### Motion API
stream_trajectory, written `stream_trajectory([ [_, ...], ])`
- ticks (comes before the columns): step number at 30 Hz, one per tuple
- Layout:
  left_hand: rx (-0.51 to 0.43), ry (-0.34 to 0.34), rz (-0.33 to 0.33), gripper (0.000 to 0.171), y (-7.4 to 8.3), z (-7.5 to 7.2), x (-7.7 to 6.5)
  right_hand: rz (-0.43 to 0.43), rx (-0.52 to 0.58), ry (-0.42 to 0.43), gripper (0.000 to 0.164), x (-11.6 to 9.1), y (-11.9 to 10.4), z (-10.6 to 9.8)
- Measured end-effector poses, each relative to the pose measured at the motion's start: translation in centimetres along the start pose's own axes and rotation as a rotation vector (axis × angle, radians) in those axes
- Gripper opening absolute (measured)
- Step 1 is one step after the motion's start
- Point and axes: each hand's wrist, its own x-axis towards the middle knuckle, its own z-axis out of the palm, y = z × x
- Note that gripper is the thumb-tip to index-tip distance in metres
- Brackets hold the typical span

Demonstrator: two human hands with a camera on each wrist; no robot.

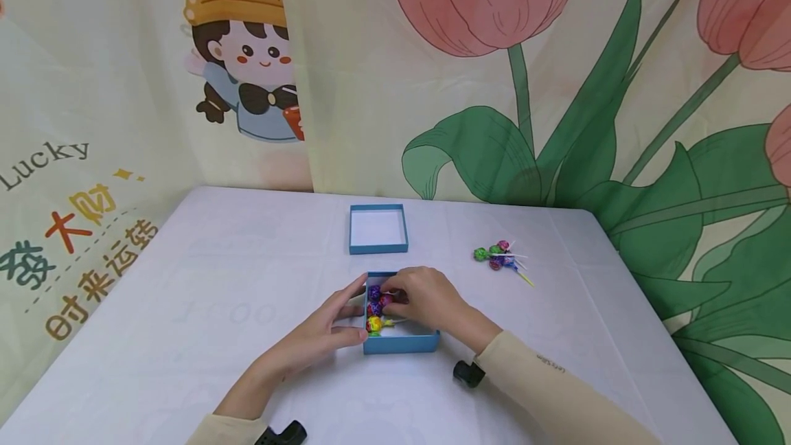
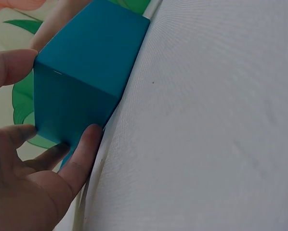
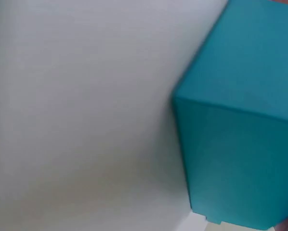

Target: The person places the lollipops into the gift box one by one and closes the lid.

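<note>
My 2 beige sleeves (image 1: 556,390) are nearest, each with a black wrist camera (image 1: 468,373) beside the cuff. They reach forward over a white-covered worktop (image 1: 247,259) to an uncovered blue box (image 1: 402,344).

My left hand (image 1: 318,325) braces the box's left side, its fingers spread and fairly straight, the thumb at the near corner; the left wrist view shows fingertips touching the outer wall. My right hand (image 1: 429,297) dips inside, the thumb and fingers bent round a pink-purple lollipop (image 1: 386,299). How firmly they pinch it I cannot tell; the right wrist view shows mostly the box's outside.

Along the box's left side lie purple lollipops (image 1: 374,292) and, nearer me, a yellow lollipop (image 1: 374,324). My right hand hides part of the interior, so I give no full count.

Behind the box sits a shallow blue lid (image 1: 379,249), its white inside facing up. Off to the right, a loose bunch of lollipops (image 1: 496,255) rests on the worktop, sticks pointing rightward.

I judge the work partway: several lollipops are inside the box, the bunch is outside, and the lid is off.
</note>
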Motion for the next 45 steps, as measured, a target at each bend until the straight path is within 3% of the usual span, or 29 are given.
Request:
stream_trajectory([
  [4, -0.002, 0.004, -0.007, 0.089, 0.0, 0.1, -0.1, -0.011, 0.129, -0.013, 0.029, -0.3, 0.4, -1.0],
  [8, -0.003, 0.016, -0.031, 0.089, 0.0, 0.1, 0.0, -0.018, 0.210, 0.045, 0.025, -0.9, 1.5, -2.8],
  [15, 0.001, 0.028, -0.043, 0.090, -0.1, 0.0, 0.0, 0.021, 0.158, 0.189, 0.028, -1.8, 5.2, -6.8],
  [20, 0.003, 0.022, -0.018, 0.090, -0.3, -0.2, -0.1, 0.141, 0.103, 0.168, 0.033, -2.7, 8.8, -8.4],
  [29, 0.003, 0.010, -0.001, 0.091, -0.5, -0.2, -0.1, 0.300, 0.042, 0.014, 0.038, -3.8, 13.7, -7.6],
  [37, 0.006, 0.012, -0.004, 0.090, -0.3, -0.1, 0.0, 0.351, -0.028, -0.042, 0.037, -3.8, 15.0, -6.5],
  [45, 0.013, 0.017, -0.006, 0.090, -0.3, -0.1, 0.0, 0.344, -0.114, -0.060, 0.031, -3.3, 15.8, -5.8],
])
